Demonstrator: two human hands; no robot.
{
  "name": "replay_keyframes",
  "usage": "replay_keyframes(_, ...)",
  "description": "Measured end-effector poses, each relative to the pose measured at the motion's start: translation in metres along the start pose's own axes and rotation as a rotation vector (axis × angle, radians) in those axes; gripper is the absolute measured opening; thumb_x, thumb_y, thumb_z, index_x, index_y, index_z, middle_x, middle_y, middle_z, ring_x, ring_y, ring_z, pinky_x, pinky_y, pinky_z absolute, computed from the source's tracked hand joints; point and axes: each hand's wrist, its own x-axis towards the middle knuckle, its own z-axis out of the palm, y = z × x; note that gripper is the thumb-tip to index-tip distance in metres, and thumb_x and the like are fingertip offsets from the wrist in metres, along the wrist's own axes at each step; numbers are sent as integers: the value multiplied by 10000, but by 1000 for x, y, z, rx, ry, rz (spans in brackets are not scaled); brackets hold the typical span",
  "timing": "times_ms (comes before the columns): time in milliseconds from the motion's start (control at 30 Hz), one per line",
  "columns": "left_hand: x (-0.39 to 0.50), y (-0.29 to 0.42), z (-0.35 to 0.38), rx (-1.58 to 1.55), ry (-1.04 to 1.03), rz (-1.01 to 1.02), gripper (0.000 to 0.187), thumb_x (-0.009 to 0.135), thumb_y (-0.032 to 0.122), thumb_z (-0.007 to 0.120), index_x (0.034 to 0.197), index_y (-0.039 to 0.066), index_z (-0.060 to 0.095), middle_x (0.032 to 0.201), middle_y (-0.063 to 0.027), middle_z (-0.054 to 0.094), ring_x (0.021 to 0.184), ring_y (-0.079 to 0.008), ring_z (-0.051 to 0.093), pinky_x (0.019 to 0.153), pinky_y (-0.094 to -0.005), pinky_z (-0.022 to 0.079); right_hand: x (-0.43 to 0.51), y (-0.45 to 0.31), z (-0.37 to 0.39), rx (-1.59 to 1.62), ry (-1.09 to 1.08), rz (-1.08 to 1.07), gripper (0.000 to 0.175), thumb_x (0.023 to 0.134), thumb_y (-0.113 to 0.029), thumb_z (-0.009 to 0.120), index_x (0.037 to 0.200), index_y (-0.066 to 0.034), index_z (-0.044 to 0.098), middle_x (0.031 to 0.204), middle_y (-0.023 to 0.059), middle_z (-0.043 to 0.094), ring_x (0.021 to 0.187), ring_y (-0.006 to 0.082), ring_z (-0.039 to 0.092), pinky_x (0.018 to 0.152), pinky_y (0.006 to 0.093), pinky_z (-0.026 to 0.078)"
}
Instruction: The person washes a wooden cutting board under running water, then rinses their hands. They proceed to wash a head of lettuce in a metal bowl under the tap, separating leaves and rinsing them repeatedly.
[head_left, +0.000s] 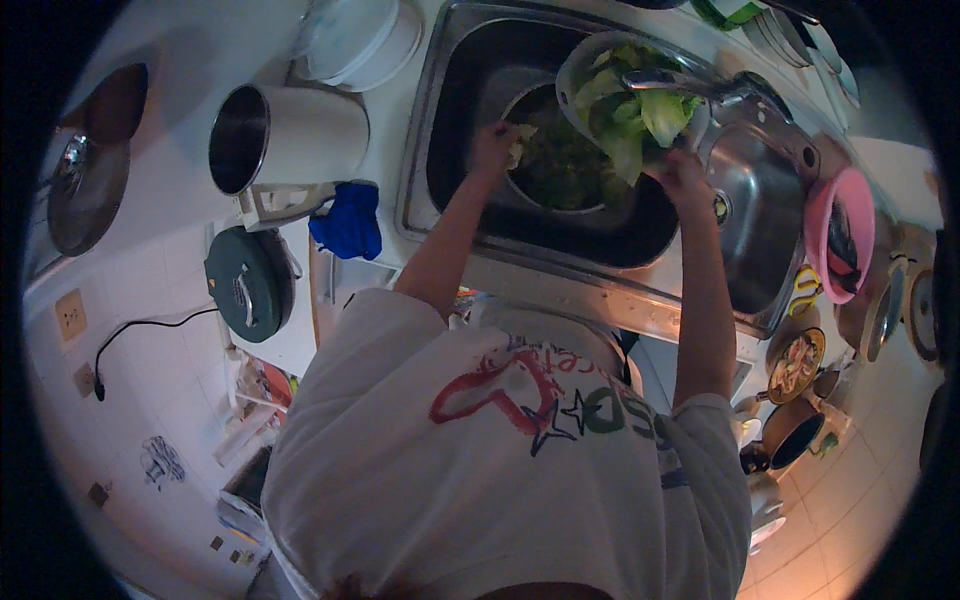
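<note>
My left hand (493, 150) is over the large dark sink basin (465, 97), its fingers closed on a pale scrap of leaf (523, 144). Beside it, a round bowl (517, 196) in the basin holds dark, wet-looking greens (562, 169). Partly above that bowl is a pale colander (574, 101) with lettuce leaves (664, 116), some drooping over its near side. My right hand (681, 174) is at the colander's near right edge, close to the leaves. Its fingertips are dim and blurred, so its grip is unclear.
A metal faucet (720, 88) reaches over the colander. Right of it lie a smaller steel basin (757, 217), a pink bowl (821, 247), yellow-handled scissors (805, 291) and pans (793, 435). At left are a large pitcher (319, 135), a blue cloth (349, 221) and a dark green round appliance (247, 285).
</note>
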Motion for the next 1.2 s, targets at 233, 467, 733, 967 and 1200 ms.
replay_keyframes(233,-55,149,-23,108,62,537,115,777,74,595,878,33,630,898,-95,532,815,-220,547,748,-296,433,-32,18,15,-41,-235,-137,561,764,36,435,1304,-97,363,1113,163,515,904,325,601,673,498,579)
replay_keyframes(467,-66,176,39,611,-292,688,258,795,83,567,1040,140,624,995,-116,573,965,-301,541,754,-359,469,-47,44,33,-28,-214,-75,598,771,10,463,1339,-136,346,1187,154,496,955,303,602,597,425,594)
replay_keyframes(733,-28,84,0,104,5,33,474,731,171,637,1185,94,526,1005,-113,581,887,-274,580,759,-393,475,-54,37,31,30,-361,-106,559,789,-63,507,1327,-103,359,1167,118,523,1034,292,568,652,413,590)
replay_keyframes(967,-21,29,-40,-557,-328,-210,626,721,134,571,1324,128,400,899,-52,560,709,-175,538,592,-319,475,1,27,23,-418,-271,-73,598,818,-244,603,1350,-142,350,1212,94,531,1049,308,542,724,434,510)
replay_keyframes(1200,-45,38,-71,451,-21,442,551,748,95,514,1294,81,448,1062,-89,586,839,-240,602,695,-314,498,-9,122,96,-1462,230,-168,896,767,-334,666,1422,-355,54,1402,208,278,1199,417,365,894,473,410)
